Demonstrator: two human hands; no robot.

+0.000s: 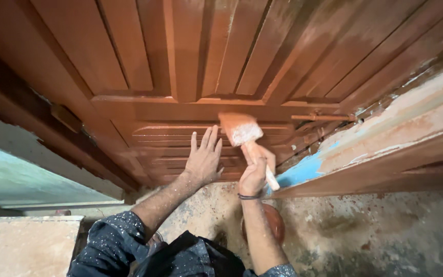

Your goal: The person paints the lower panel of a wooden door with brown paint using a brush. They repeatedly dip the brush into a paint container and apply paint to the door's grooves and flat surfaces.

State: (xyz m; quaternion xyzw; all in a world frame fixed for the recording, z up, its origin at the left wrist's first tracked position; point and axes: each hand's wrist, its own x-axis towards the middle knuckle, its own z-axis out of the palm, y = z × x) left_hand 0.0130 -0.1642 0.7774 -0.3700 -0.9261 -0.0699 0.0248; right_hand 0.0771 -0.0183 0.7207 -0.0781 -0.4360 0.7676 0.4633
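Observation:
A red-brown panelled wooden door (190, 61) fills the upper part of the head view, glossy with paint. My left hand (203, 159) lies flat with spread fingers on the door's lower panel. My right hand (254, 174) grips the handle of a wide paintbrush (242, 131), whose paint-covered bristles rest against the lower panel just right of my left hand. A dark band circles my right wrist. Both sleeves are dark and speckled with paint.
A door frame (401, 128) with peeling blue and pale paint runs along the right. A round red-brown container (275, 220) sits on the stained concrete floor (365, 231) under my right forearm. A pale wall (16, 174) and a stone ledge (21, 241) are at left.

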